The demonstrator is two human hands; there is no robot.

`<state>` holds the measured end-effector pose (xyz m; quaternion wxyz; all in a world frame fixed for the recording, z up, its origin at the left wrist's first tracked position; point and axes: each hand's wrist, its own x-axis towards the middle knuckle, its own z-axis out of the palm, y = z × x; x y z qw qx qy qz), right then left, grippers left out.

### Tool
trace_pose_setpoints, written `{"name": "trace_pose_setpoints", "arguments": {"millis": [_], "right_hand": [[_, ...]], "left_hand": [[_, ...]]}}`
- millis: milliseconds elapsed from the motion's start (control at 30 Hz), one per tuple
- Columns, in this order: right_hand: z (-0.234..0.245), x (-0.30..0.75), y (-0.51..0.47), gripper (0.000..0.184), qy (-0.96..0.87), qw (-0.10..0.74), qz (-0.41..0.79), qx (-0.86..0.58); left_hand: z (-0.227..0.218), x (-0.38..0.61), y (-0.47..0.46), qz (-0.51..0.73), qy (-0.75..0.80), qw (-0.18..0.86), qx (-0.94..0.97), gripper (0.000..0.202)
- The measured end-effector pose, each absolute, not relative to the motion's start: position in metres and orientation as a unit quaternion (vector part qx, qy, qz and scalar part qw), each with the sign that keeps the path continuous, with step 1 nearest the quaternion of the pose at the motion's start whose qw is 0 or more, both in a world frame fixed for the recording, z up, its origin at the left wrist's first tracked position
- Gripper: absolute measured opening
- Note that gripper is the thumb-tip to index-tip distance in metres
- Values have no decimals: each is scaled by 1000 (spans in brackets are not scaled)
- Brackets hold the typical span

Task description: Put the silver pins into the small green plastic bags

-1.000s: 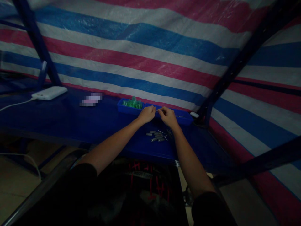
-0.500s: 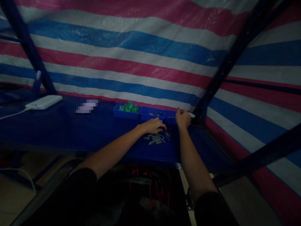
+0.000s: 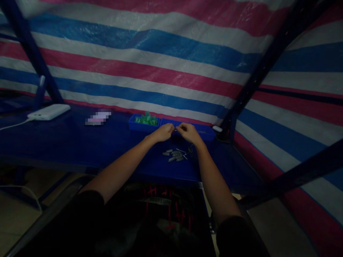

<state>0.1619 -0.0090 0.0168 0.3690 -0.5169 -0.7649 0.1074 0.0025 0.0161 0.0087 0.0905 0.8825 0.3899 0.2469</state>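
Through the head camera I see both hands near each other over the bench (image 3: 80, 142), towards its back edge and right of its middle. Left hand (image 3: 164, 132): fingers curled in, tips pinched. Right hand (image 3: 189, 133): thumb and finger pinched, facing the left. A small metal piece (image 3: 175, 129) bridges the narrow gap, gripped by both sets of fingertips as far as I can tell; too small and dark for me to name it better.

Three blue bins sit in a row along the back edge. Left bin (image 3: 139, 127) holds green translucent pieces (image 3: 146, 119); middle bin (image 3: 166, 121) is mostly behind the hands; right bin (image 3: 210, 135) has thin metal bits in it, partly covered by the right hand.

Between hands and front edge I get a loose pile of grey cylinders (image 3: 175, 156), with thin pins (image 3: 181, 150) on and beside them, some near the right forearm. Small white object (image 3: 217, 128) at the bench's back right corner. White device (image 3: 49, 112) with a cable lies near the back edge, far left; pixelated item (image 3: 98, 117) between it and the bins.
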Motion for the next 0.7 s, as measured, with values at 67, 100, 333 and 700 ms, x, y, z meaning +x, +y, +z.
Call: {"name": "trace_pose_setpoints", "arguments": {"millis": [67,100,333,700], "right_hand": [[18,158,-12,24,-772,373,105,-504],[19,156,-13,24,-774,372,101,-503],[25,164,-14,32,-745,346,-2,-570],[15,217,-9,51,-437,394,-29,-808]], "left_hand": [[12,0,19,290,420,107,853,31],[13,0,19,306,431,112,841,32],[16,2,13,312,424,152,836,39],[7,2,-4,67,250,217,941,19]]}}
